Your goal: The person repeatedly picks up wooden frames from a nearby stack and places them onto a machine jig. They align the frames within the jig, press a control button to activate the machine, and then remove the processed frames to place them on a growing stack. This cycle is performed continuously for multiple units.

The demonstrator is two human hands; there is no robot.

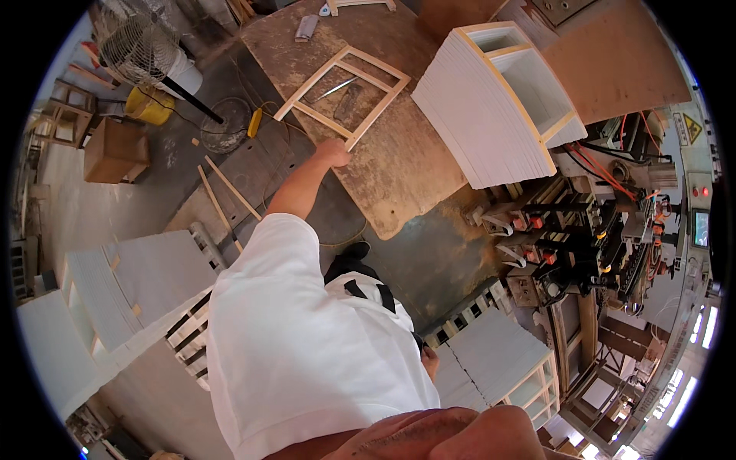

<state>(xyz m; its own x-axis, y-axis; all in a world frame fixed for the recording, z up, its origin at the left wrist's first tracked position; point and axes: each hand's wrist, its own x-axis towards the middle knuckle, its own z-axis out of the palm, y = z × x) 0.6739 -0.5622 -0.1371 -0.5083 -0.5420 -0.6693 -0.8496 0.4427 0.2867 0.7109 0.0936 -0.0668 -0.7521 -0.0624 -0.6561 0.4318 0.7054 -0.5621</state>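
The left hand (333, 152) clasps 1 wooden frame (363, 77); I cannot tell if the right hand (431, 363) or yellow bucket (151, 106) holds anything.

On my feed I can't make out the fingertips of the bare left hand (334, 152) on the pale, barred wooden frame (364, 77). The white short-sleeved shirt (322, 337) partly hides the bare right hand (430, 363); its grip escapes me. The top edge crops a light-wood piece (360, 3).
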